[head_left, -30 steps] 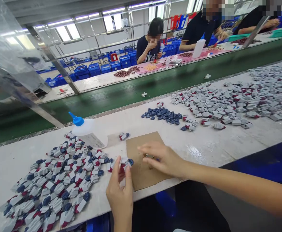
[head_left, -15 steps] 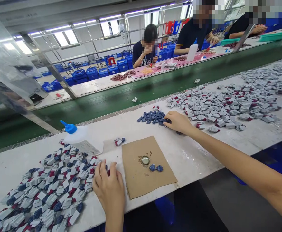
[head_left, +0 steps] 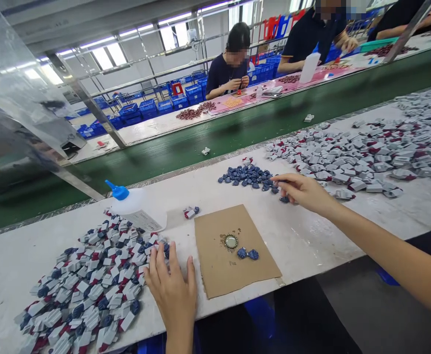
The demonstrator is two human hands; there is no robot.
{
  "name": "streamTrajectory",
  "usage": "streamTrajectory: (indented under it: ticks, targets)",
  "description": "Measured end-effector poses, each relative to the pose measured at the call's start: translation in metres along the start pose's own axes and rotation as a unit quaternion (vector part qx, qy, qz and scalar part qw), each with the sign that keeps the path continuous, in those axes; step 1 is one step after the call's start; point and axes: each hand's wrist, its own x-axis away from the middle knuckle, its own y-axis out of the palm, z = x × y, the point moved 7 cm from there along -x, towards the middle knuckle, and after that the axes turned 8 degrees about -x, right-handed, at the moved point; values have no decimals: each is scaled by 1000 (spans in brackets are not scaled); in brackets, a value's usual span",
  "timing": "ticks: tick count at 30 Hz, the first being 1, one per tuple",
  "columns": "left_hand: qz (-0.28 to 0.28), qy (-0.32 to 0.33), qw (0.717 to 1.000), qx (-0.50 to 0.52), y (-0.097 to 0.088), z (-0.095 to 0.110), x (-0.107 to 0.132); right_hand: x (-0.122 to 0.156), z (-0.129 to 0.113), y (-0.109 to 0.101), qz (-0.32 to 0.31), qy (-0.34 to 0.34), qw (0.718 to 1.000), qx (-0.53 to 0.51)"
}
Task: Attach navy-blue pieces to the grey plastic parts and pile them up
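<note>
My right hand [head_left: 304, 194] is at the right edge of a small pile of dark blue ridged pieces [head_left: 248, 176]. Its fingers are bent and drawn together; whatever is at their tips is hard to make out. My left hand [head_left: 173, 285] lies with fingers spread against a heap of grey-white blocks [head_left: 97, 280] mixed with blue and dark red pieces. Between the hands, a sheet of brown cardboard [head_left: 215, 280] bears an upturned bottle cap [head_left: 231, 241] with a pale inside. Two blue ridged pieces [head_left: 248, 253] lie beside the cap, end to end.
A white squeeze bottle [head_left: 145, 209] with a blue nozzle stands behind the left heap. Many grey-white blocks [head_left: 378, 152] spread across the far right. Beyond runs a green conveyor belt [head_left: 164, 152], with co-workers [head_left: 230, 69] seated across it. A metal post [head_left: 90, 108] slants at left.
My right hand has drawn slightly back from the blue pile's edge, toward the right. My left hand's fingers have spread wider. The whole view has shifted a little.
</note>
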Motion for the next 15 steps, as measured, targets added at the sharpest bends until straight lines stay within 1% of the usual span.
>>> streamTrajectory:
  ticks: [3, 5, 7, 9, 10, 11, 12, 13, 14, 15]
  targets:
    - [-5, 23, 1000, -6, 4, 0, 3, 14, 16, -45, 92, 39, 995, -16]
    - [11, 32, 999, -20, 2, 0, 6, 25, 21, -71, 144, 46, 988, -15]
    - [56, 42, 997, -24, -8, 3, 7, 37, 25, -86, 182, 50, 982, -18]
    - [116, 67, 991, 17, -20, 13, -1, 46, 30, -88, 207, 52, 977, -26]
    - [131, 92, 985, 59, -23, 21, -13, 49, 33, -87, 221, 47, 973, -37]
    - [123, 111, 980, 108, -22, 31, -30, 51, 36, -84, 240, 37, 969, -52]
    - [101, 133, 973, 161, -16, 43, -54, 53, 40, -80, 256, 25, 964, -62]
    - [38, 133, 971, 195, 0, 56, -84, 53, 44, -76, 269, 12, 961, -63]
    - [-45, 90, 973, 210, 23, 65, -117, 53, 47, -72, 279, -2, 959, -51]
    - [-84, 78, 973, 203, 44, 77, -151, 53, 49, -69, 286, -13, 958, -24]
